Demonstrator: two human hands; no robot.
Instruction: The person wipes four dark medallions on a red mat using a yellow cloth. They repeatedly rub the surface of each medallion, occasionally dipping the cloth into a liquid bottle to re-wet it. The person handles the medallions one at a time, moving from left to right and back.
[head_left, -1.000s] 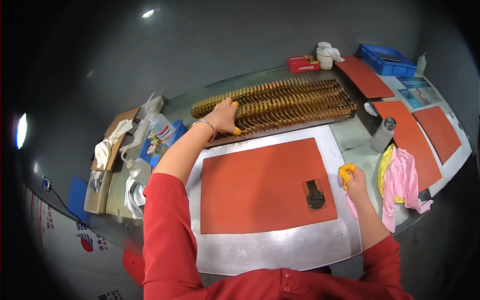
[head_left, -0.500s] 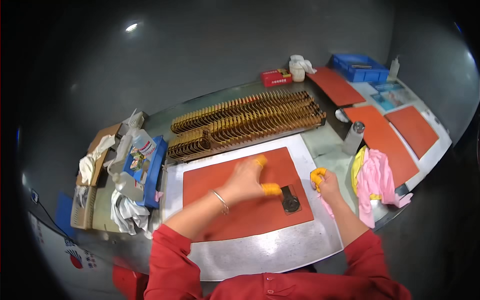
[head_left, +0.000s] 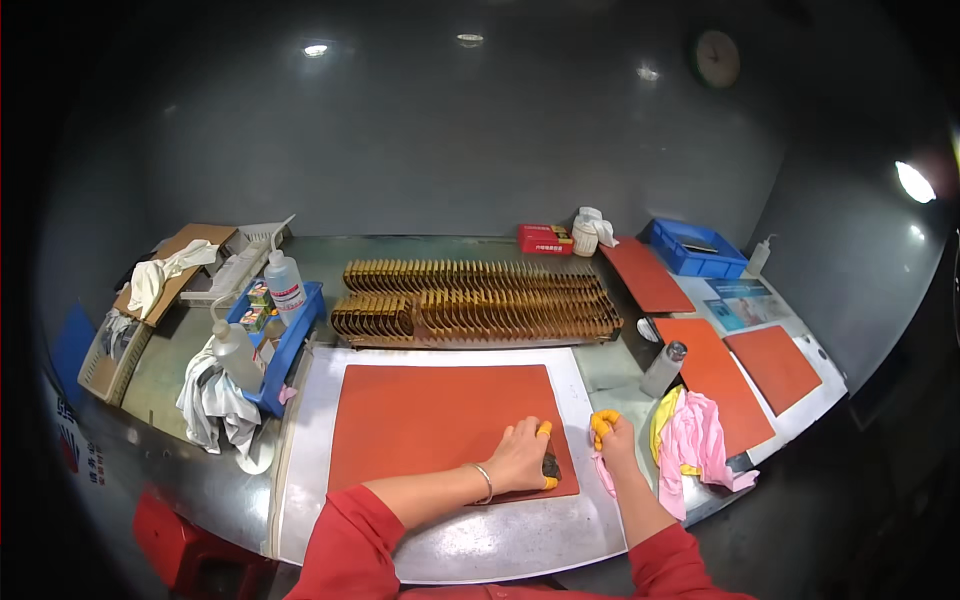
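Observation:
My left hand [head_left: 520, 456], with yellow finger cots on thumb and forefinger, lies low over the right part of an orange-red mat [head_left: 430, 420]. Its fingers are spread around a small dark flat piece with a round pattern [head_left: 551, 467], partly hidden by the hand. Whether the fingertips touch the piece's edges I cannot tell. Just right of the mat, my right hand [head_left: 616, 440] is closed, yellow cots on its fingers too. From it hangs a bit of pink cloth [head_left: 603, 474].
Behind the mat stands a long rack of thin brownish pieces [head_left: 480, 305]. On the left is a blue tray [head_left: 290, 345] with bottles and boxes. To the right are a bottle [head_left: 664, 369], pink and yellow cloths [head_left: 690, 440], more mats [head_left: 710, 385] and a blue bin [head_left: 695, 255].
My left hand has come down over the dark piece, which lay uncovered beside the thumb. My right hand stays closed near the mat's right side. The view has tilted up.

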